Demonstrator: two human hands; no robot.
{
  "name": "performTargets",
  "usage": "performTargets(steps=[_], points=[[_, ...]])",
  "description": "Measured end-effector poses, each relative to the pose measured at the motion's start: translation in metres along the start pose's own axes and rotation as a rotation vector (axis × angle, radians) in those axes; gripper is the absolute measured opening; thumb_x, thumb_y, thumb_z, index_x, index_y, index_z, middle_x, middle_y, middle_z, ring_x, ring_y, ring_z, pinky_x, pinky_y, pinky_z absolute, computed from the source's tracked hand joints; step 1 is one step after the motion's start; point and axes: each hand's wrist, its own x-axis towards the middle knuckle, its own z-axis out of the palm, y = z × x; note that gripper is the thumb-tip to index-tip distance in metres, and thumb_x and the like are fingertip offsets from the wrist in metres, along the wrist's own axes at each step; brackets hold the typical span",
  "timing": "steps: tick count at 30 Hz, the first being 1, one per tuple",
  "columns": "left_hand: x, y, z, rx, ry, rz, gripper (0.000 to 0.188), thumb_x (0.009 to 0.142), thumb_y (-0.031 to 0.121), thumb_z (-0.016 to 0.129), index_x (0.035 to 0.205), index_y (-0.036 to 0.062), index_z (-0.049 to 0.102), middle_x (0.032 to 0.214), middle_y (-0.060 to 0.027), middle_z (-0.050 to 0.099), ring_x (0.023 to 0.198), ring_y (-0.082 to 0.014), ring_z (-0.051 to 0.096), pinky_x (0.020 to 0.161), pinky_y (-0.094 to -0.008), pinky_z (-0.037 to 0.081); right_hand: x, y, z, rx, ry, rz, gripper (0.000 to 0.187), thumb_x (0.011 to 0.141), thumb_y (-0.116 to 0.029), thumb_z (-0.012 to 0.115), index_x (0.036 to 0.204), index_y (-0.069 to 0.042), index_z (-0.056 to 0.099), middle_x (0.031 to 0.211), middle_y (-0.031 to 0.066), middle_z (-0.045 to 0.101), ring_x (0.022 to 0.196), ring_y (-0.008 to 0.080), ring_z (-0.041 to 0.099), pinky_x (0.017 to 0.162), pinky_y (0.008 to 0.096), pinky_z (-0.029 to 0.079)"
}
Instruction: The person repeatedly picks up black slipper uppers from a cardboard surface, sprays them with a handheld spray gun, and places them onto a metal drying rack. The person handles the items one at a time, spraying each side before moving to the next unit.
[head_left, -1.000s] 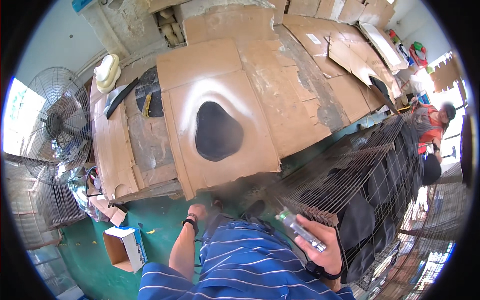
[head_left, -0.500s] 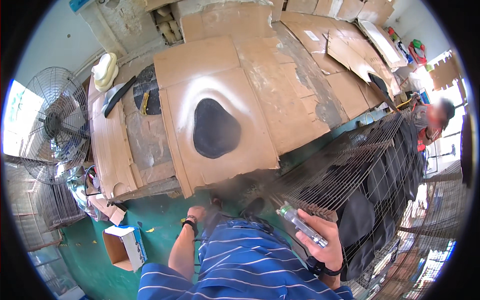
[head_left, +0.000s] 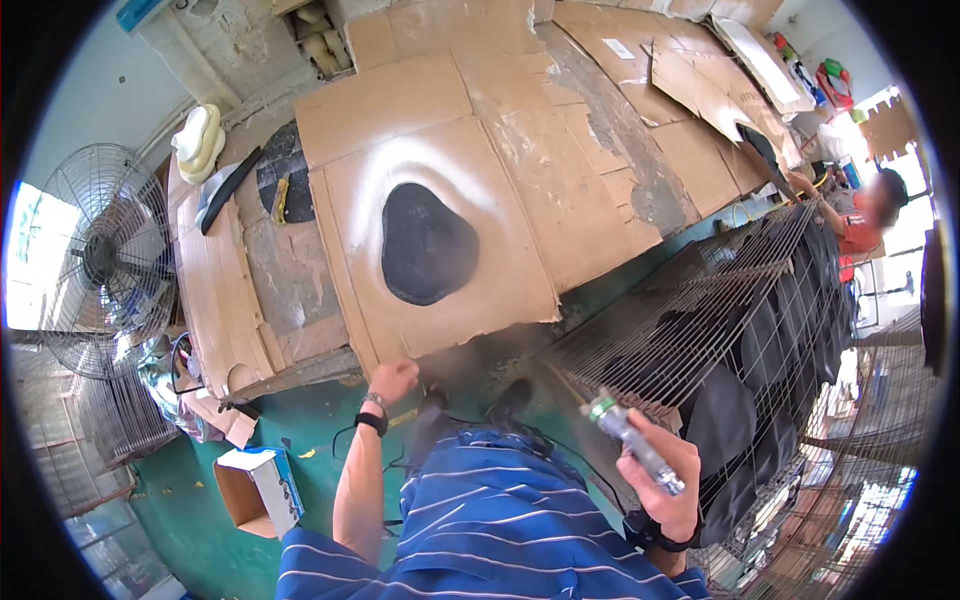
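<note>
A dark, rounded pad, wider at its near end (head_left: pixel 430 245), lies flat on a cardboard sheet (head_left: pixel 505 270) on the table, ringed by white spray marks. My left hand (head_left: pixel 393 381) is at the table's near edge, below the pad and apart from it. Its fingers are curled in, hiding whatever they may hold. On the right, my right hand (head_left: pixel 668 470) is closed around a metallic spray gun (head_left: pixel 640 450) with a green collar at its front end. The spray gun points up and left, over the floor beside the wire rack.
A wire rack (head_left: pixel 690 320) hung with dark pads (head_left: pixel 715 415) stands close on my right. Another person (head_left: pixel 865 215) is behind it. A large fan (head_left: pixel 105 255) stands at left, with an open box (head_left: pixel 262 495) on the green floor. Cream foam pieces (head_left: pixel 198 143) lie on the table.
My left hand has risen from near my waist to the table's near edge. My right hand has shifted slightly right with the spray gun. The other person has reached toward the table.
</note>
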Motion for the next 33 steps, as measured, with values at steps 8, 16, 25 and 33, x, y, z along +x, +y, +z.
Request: performTargets(steps=[8, 16, 25, 33], points=[[0.09, 0.096, -0.024, 0.082, 0.667, 0.188, 0.026, 0.087, 0.023, 0.072, 0.111, 0.0125, 0.074, 0.088, -0.0106, 0.075, 0.088, -0.0316, 0.072, 0.081, -0.0448, 0.056, -0.003, -0.001, 0.012, 0.054, 0.088, 0.043, 0.053, 0.078, 0.001, 0.079, 0.129, 0.005, 0.066, 0.085, 0.0135, 0.069, 0.068, 0.0189, 0.062, 0.064, 0.028, 0.048], [0.117, 0.127, -0.013, 0.345, 0.794, 0.057, 0.021, 0.081, 0.019, 0.077, 0.102, 0.0181, 0.073, 0.103, -0.0079, 0.068, 0.097, -0.032, 0.068, 0.083, -0.0471, 0.055, -0.016, -0.015, -0.007, -0.077, 0.083, 0.072, 0.051, 0.077, 0.003, 0.076, 0.127, 0.005, 0.067, 0.081, 0.0134, 0.067, 0.066, 0.0187, 0.062, 0.064, 0.0286, 0.048], [0.119, 0.161, -0.022, -0.054, 0.832, 0.264, 0.018, 0.079, 0.008, 0.075, 0.096, 0.0106, 0.074, 0.086, -0.0058, 0.066, 0.081, -0.0267, 0.067, 0.075, -0.0459, 0.055, -0.04, 0.008, 0.007, 0.0, 0.157, 0.132, 0.057, 0.077, 0.002, 0.079, 0.132, 0.001, 0.066, 0.091, 0.0167, 0.07, 0.072, 0.0249, 0.065, 0.067, 0.0309, 0.05], [0.221, 0.227, -0.063, -1.1, 0.392, 0.108, 0.039, 0.076, -0.009, 0.073, 0.109, 0.0079, 0.063, 0.075, -0.0038, 0.06, 0.061, -0.0194, 0.056, 0.056, -0.0379, 0.044, -0.057, 0.029, 0.003, 0.056, 0.181, 0.139, 0.063, 0.076, 0.003, 0.08, 0.137, -0.002, 0.064, 0.096, 0.0167, 0.071, 0.076, 0.0295, 0.067, 0.072, 0.033, 0.053]])
